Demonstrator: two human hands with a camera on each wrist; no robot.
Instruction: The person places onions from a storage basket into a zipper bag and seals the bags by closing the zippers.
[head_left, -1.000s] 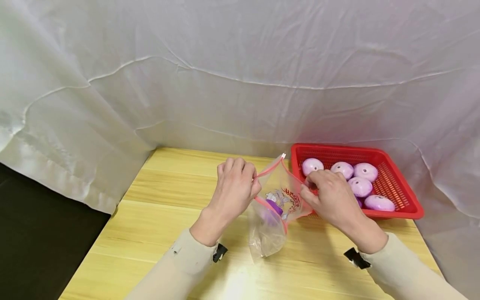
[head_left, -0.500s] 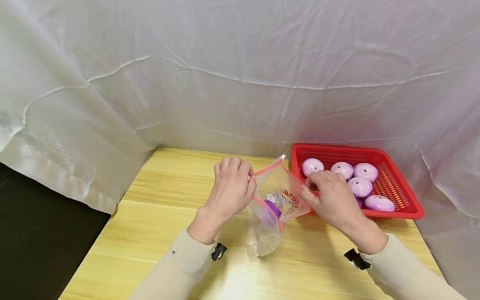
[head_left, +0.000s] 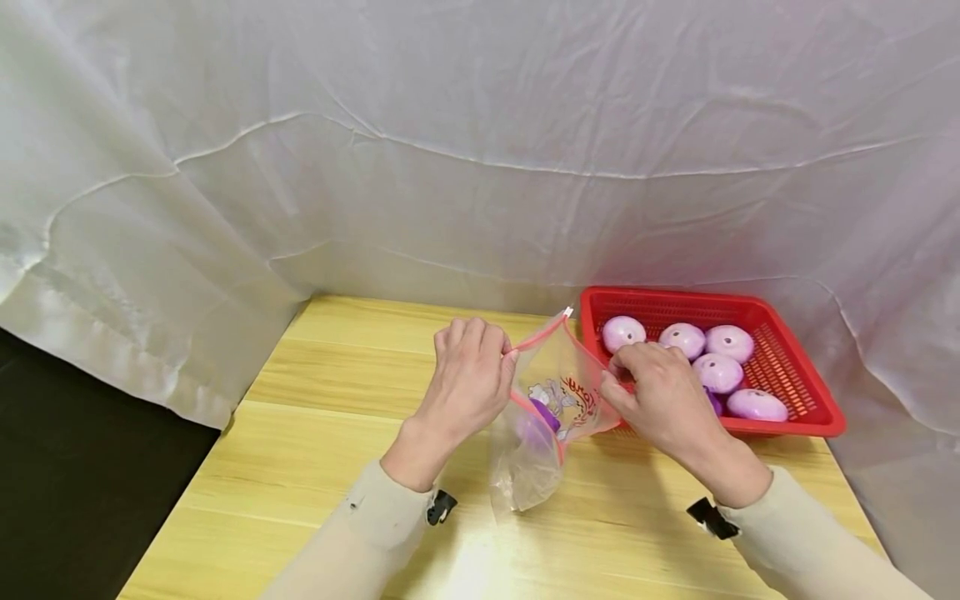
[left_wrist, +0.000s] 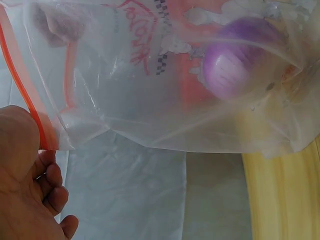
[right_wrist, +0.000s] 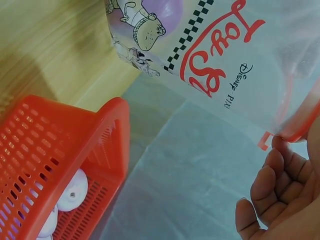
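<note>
My left hand (head_left: 465, 383) pinches one side of the mouth of a clear zip bag (head_left: 528, 479) with a red-pink zip edge. On the opposite side of the mouth, my right hand (head_left: 663, 396) pinches the edge between thumb and fingers. The mouth is spread wide between both hands, and its white slider points to the back. Low in the bag lies a round purple onion (left_wrist: 240, 60), seen through the film in the left wrist view. Red lettering and cartoon figures (right_wrist: 142, 30) are printed on the bag in the right wrist view.
A red plastic basket (head_left: 806, 371) stands at the back right, just beyond my right hand. Several pale purple onions (head_left: 718, 373) lie in it. Under everything is a wooden table (head_left: 322, 467), with a grey cloth curtain (head_left: 480, 217) behind it.
The lower end of the bag has swung slightly left with the onion in it. My left hand dipped left and came back; the right hand has hardly moved.
</note>
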